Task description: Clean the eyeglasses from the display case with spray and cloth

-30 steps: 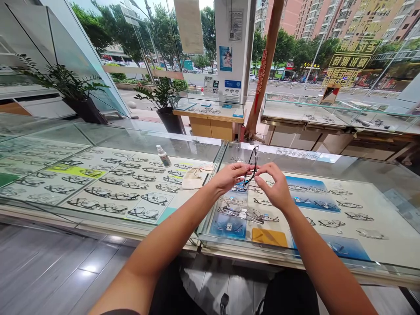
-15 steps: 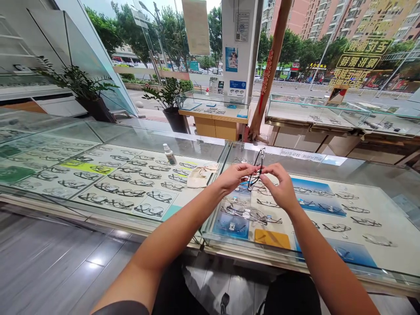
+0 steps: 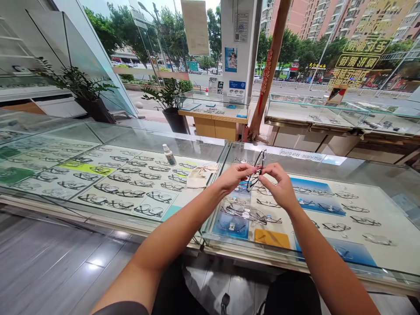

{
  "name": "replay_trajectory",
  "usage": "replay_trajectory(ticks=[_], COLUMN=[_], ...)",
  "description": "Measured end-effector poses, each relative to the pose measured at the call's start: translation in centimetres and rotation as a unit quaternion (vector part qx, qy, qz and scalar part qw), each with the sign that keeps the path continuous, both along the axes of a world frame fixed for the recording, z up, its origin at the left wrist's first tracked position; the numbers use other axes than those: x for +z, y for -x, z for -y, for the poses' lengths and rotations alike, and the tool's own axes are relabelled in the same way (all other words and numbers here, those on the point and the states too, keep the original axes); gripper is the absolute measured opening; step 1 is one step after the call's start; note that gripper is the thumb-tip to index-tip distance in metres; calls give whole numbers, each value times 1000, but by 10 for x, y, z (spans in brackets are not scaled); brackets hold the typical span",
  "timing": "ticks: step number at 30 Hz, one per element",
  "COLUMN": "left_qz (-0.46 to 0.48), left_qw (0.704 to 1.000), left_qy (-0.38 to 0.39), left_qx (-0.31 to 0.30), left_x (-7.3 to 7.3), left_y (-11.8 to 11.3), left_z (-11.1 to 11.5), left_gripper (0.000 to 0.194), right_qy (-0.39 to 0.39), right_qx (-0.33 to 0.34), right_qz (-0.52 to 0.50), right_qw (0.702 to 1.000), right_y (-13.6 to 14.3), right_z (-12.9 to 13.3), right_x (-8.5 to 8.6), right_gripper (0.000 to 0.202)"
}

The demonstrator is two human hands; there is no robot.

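Note:
A pair of dark-rimmed glasses [image 3: 262,158] is held up on edge above the right-hand glass case. My left hand [image 3: 238,176] pinches its middle from the left, thumb and fingers pressed together. From the right, my right hand [image 3: 278,183] grips the same glasses with thumb and forefinger, close to the left fingertips. A pale cloth pouch [image 3: 197,177] lies on the glass to the left of my left hand. Farther left stands a small white spray bottle [image 3: 169,155].
Rows of glasses sit inside the left glass case [image 3: 131,221] and the right glass case [image 3: 387,173]. An orange cloth [image 3: 272,238] shows near the right case's front edge. Potted plants and a wooden post [image 3: 267,83] stand behind the cases.
The held glasses have turned slightly, showing more of their rims. Both hands keep nearly the same place and hold.

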State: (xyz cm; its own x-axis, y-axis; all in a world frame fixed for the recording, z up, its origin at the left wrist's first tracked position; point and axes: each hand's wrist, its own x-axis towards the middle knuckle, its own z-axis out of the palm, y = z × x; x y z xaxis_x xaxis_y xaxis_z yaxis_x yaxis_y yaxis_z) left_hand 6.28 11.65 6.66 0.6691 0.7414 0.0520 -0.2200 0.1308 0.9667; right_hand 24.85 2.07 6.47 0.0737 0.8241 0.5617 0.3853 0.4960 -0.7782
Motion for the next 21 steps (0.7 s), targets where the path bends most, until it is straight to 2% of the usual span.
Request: replay_trajectory(ticks=[4,8,14,16,19,21], left_qz=[6,29,62,71,79,82], left_qw=[1000,999,991,988,986,985], left_qy=[6,34,90,109,115,116], left_qx=[-14,-29,-71,-79,-94,-93], left_x=[1,5,10,11,10,10], left_y=[1,3,10,11,12,12], left_z=[-1,-4,-9,-10,-10,-10], left_gripper=[39,40,36,37,36,37], right_qy=[11,42,83,90,84,71], right_qx=[0,19,119,142,119,105], right_qz=[-4,-60,-197,-212,-186,-191], right_qw=[1000,997,970,963,972,973], right_y=[-1,-5,-22,-26,-24,-21], right_z=[-1,-3,0,1,2,1], right_x=[-1,1,12,14,14,13], right_gripper=[19,23,20,19,12,19])
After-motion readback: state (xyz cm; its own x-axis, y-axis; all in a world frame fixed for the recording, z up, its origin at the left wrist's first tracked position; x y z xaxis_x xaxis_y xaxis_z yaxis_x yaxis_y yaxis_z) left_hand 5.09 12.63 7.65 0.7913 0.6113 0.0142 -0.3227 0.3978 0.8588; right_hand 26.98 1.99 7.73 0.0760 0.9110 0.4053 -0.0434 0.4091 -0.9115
